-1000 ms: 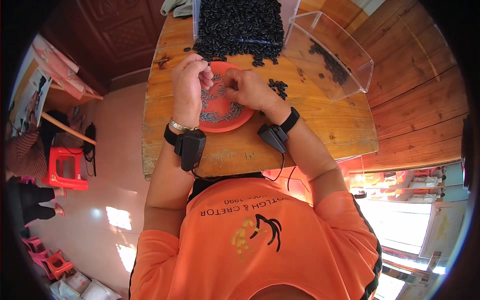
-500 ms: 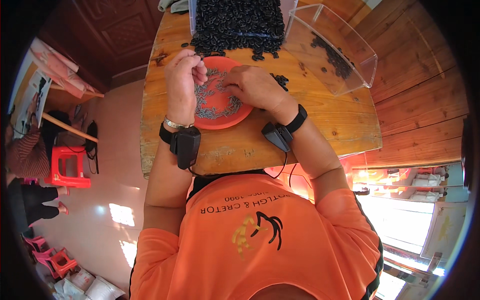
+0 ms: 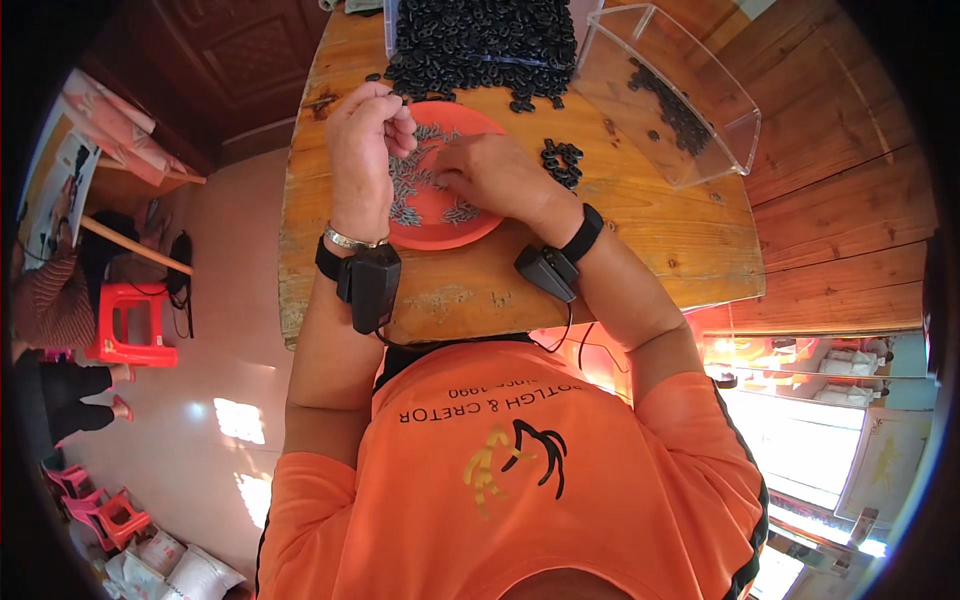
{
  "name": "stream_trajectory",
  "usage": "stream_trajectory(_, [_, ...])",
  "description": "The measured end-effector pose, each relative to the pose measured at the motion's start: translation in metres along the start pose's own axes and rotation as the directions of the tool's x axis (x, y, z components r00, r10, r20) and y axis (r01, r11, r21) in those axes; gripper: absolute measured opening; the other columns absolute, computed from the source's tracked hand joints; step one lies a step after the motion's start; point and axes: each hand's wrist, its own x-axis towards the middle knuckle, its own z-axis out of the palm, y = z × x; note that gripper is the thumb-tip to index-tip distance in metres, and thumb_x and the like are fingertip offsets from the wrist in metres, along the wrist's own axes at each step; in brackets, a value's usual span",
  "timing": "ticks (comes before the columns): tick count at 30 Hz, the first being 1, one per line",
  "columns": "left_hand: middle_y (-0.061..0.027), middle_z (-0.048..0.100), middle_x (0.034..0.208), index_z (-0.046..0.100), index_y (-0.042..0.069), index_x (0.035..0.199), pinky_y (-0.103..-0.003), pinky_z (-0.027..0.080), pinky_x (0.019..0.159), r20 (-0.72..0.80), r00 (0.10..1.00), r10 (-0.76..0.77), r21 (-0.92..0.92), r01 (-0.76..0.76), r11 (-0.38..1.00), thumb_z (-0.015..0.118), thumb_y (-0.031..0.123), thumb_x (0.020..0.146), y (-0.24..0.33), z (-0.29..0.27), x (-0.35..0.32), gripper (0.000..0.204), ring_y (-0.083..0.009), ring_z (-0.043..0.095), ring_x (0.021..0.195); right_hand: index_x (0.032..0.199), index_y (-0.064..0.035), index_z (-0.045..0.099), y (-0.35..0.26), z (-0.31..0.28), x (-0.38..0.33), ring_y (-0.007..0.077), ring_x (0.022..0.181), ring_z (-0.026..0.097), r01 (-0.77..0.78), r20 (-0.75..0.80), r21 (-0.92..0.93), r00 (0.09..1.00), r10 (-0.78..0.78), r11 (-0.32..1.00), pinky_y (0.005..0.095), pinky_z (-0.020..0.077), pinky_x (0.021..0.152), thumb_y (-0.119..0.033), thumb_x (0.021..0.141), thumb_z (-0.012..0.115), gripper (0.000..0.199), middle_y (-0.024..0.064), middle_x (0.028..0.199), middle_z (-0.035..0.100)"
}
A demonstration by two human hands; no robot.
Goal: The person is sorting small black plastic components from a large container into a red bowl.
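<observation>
A round orange-red plate (image 3: 432, 241) on the wooden table holds many small grey metal pins (image 3: 407, 185), possibly screws. My left hand (image 3: 362, 145) is raised by the plate's left edge, fingers curled and closed on a small black oval piece (image 3: 401, 99), only part of which shows. Over the right half of the plate, my right hand (image 3: 492, 172) points its fingers down among the pins. Its fingertips are bunched together, and whatever they hold is hidden. A little heap of black oval pieces (image 3: 561, 163) lies just right of the plate.
Beyond the plate, a bin spills a mass of black pieces (image 3: 485, 50) onto the wooden table (image 3: 650, 240). A clear plastic box (image 3: 742, 160) with some black pieces stands at the far right. On the left are a red stool (image 3: 133, 325) and another person's striped sleeve (image 3: 55, 295).
My right hand has shifted slightly left over the pins, and more of the black heap beside it shows. My left hand keeps its closed grip. The whole view has moved a little.
</observation>
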Motion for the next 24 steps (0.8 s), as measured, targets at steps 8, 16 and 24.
stream_trajectory(8, [-0.0017,0.054,0.061,0.054,0.005,0.070,-0.021,0.038,0.047,0.018,1.000,0.002,0.021,-0.002,1.000,0.051,0.011,0.080,-0.004,-0.002,0.001,0.013,-0.0090,0.048,0.050,0.091,-0.0039,0.066,0.009,-0.004,0.002,0.0205,0.076,0.064,-0.115,-0.052,0.204,0.990,0.128,0.972,0.0294,0.0497,0.069,-0.006,0.079,0.063,0.013,0.0087,0.084,0.066])
stream_trajectory(16, [-0.0013,0.054,0.061,0.054,0.005,0.070,-0.021,0.037,0.047,0.030,0.999,-0.037,0.053,0.035,0.998,0.051,0.011,0.081,-0.003,0.006,-0.004,0.013,-0.0085,0.048,0.049,0.097,0.0014,0.063,0.030,-0.008,-0.001,0.0126,0.075,0.063,-0.250,0.177,0.889,0.960,0.215,0.383,0.0247,0.0515,0.071,0.002,0.082,0.059,0.016,0.0051,0.087,0.065])
stream_trajectory(24, [-0.0013,0.056,0.063,0.056,0.005,0.072,-0.020,0.038,0.048,0.040,0.996,-0.085,0.086,0.081,0.993,0.051,0.013,0.081,-0.006,0.003,-0.002,0.012,-0.0084,0.050,0.052,0.099,0.0006,0.063,0.023,-0.021,-0.002,0.0110,0.074,0.063,-0.253,0.181,0.929,0.947,0.266,0.271,0.0241,0.0517,0.069,-0.003,0.085,0.060,0.014,0.0053,0.087,0.066])
